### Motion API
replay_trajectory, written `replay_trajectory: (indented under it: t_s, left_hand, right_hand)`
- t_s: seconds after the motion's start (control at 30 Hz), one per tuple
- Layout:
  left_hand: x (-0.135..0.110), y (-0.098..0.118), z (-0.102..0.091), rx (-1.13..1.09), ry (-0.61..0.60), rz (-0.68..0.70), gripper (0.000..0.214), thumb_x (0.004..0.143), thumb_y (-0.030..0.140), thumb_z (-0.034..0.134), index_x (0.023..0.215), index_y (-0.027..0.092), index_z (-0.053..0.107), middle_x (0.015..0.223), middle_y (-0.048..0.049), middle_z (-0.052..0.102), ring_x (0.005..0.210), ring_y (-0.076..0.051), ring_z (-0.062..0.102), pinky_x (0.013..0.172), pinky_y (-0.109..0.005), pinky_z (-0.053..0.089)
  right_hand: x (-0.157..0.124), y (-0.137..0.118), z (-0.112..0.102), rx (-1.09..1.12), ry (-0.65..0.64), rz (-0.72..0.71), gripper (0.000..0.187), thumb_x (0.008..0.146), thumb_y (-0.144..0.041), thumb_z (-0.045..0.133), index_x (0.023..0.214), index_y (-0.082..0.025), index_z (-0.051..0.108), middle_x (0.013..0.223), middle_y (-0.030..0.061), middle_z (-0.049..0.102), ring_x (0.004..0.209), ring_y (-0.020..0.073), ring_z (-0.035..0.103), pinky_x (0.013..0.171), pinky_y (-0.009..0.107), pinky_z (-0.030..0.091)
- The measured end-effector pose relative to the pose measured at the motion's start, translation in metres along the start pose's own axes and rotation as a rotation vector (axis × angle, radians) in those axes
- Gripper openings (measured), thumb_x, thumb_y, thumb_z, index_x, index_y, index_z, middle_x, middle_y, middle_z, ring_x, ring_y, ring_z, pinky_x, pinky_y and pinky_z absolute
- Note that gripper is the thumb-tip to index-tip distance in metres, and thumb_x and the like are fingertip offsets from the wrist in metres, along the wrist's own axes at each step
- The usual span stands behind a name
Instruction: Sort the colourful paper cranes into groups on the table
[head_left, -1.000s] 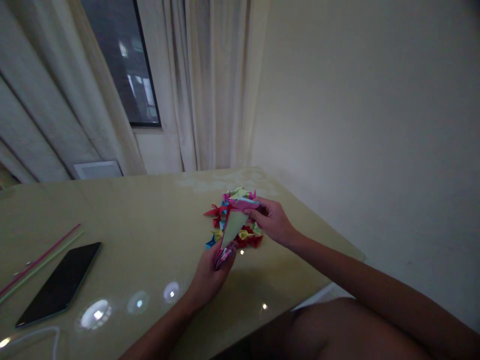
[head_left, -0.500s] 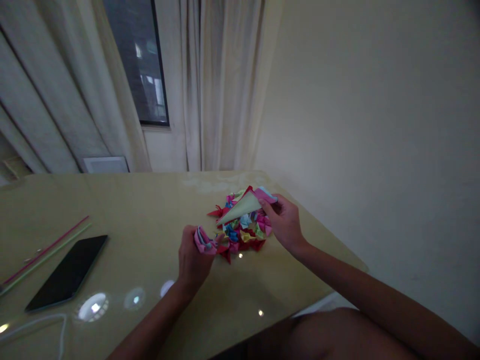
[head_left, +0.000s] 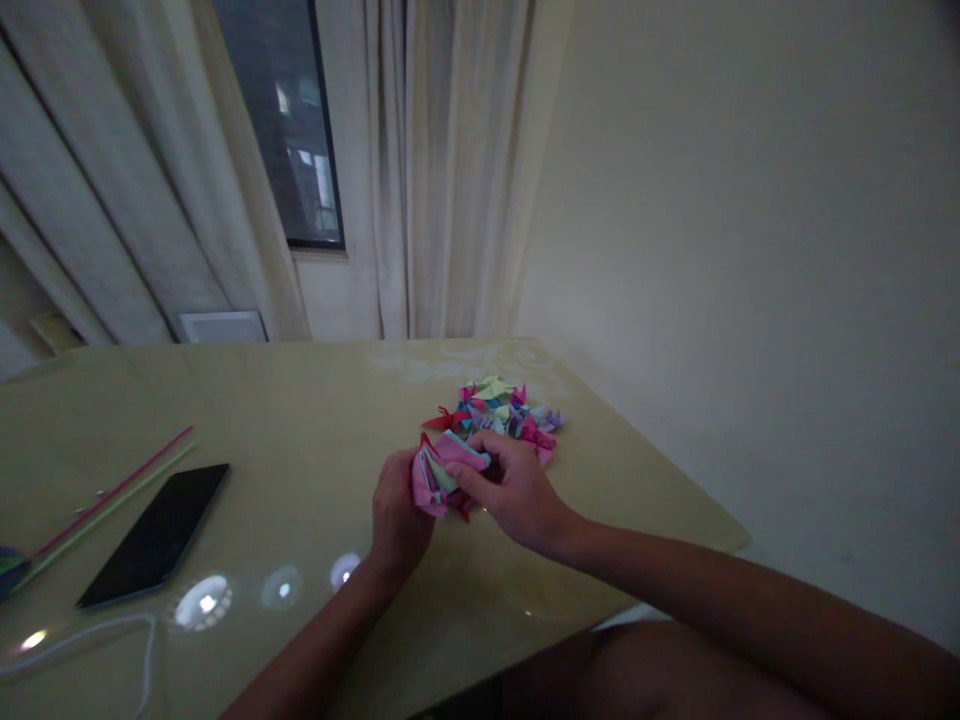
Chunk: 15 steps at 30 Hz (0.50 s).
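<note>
My left hand (head_left: 400, 518) is closed around a pink folded paper bundle (head_left: 424, 490) with pale blue layers. Pinched between the thumb and fingers of my right hand (head_left: 521, 490) is a folded paper piece (head_left: 463, 453) in pink, pale green and light blue. Its pale green part meets the left-hand bundle, and I cannot tell how far it goes in. Just behind the hands lies a pile of colourful origami cranes (head_left: 495, 410), partly hidden by my right hand.
A black tablet or phone (head_left: 157, 535) lies at the left, beside a pink stick (head_left: 120, 488) and a green stick (head_left: 112, 510). A white cable (head_left: 90, 630) curves near the front left. The wall (head_left: 750, 300) runs along the table's right side.
My right hand has moved left and down, bringing its folded paper from above the pile to the bundle in my left hand. The left hand has shifted slightly right.
</note>
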<state>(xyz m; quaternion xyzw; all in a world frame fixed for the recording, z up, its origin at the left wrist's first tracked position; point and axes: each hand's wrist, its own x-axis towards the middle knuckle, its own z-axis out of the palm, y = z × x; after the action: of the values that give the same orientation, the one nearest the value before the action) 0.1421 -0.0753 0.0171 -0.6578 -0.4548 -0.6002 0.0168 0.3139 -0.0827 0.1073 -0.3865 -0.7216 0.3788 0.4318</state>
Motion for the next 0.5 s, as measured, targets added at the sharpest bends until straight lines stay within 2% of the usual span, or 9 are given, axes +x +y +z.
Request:
replay_trajectory:
  t_s: [0.13, 0.23, 0.37, 0.43, 0.5]
  left_hand:
    - [0.002, 0.009, -0.002, -0.160, -0.066, -0.075, 0.003, 0.092, 0.021, 0.061, 0.095, 0.020, 0.062, 0.075, 0.0022, 0.066, 0.061, -0.014, 0.059, 0.058, -0.022, 0.046]
    - [0.001, 0.015, 0.000, -0.218, -0.086, -0.144, 0.007, 0.092, 0.024, 0.062, 0.098, 0.020, 0.063, 0.077, 0.0012, 0.070, 0.063, -0.013, 0.063, 0.060, -0.022, 0.049]
    - [-0.004, 0.015, 0.004, -0.277, -0.144, -0.259, 0.017, 0.092, 0.034, 0.065, 0.102, 0.021, 0.062, 0.069, 0.0032, 0.069, 0.054, -0.014, 0.062, 0.054, -0.022, 0.048]
    - [-0.005, 0.013, 0.004, -0.294, -0.143, -0.275, 0.018, 0.093, 0.037, 0.064, 0.101, 0.020, 0.062, 0.070, 0.0022, 0.069, 0.056, -0.015, 0.063, 0.054, -0.023, 0.049]
    - [-0.005, 0.012, 0.003, -0.329, -0.138, -0.267, 0.022, 0.092, 0.039, 0.066, 0.102, 0.020, 0.063, 0.077, 0.0000, 0.072, 0.062, -0.016, 0.066, 0.059, -0.025, 0.051]
  right_hand:
    - [0.002, -0.003, -0.005, 0.073, -0.061, 0.017, 0.038, 0.101, -0.055, 0.062, 0.089, -0.019, 0.068, 0.073, -0.0008, 0.065, 0.062, 0.0130, 0.060, 0.057, 0.023, 0.046]
    - [0.002, -0.006, -0.007, -0.016, -0.064, -0.013, 0.038, 0.103, -0.054, 0.059, 0.090, -0.019, 0.068, 0.072, -0.0011, 0.064, 0.061, 0.0129, 0.059, 0.057, 0.023, 0.044]
    - [-0.003, -0.011, -0.006, -0.175, -0.242, -0.053, 0.039, 0.109, -0.047, 0.050, 0.091, -0.018, 0.069, 0.069, -0.0013, 0.064, 0.057, 0.0116, 0.057, 0.055, 0.023, 0.041]
    - [-0.005, -0.013, -0.008, -0.219, -0.258, -0.104, 0.033, 0.108, -0.047, 0.053, 0.107, -0.019, 0.070, 0.073, -0.0012, 0.065, 0.058, 0.0117, 0.057, 0.058, 0.024, 0.042]
    - [-0.005, -0.015, -0.014, -0.230, -0.210, -0.177, 0.040, 0.104, -0.049, 0.061, 0.130, -0.019, 0.064, 0.084, 0.0002, 0.067, 0.064, 0.0126, 0.058, 0.061, 0.025, 0.044]
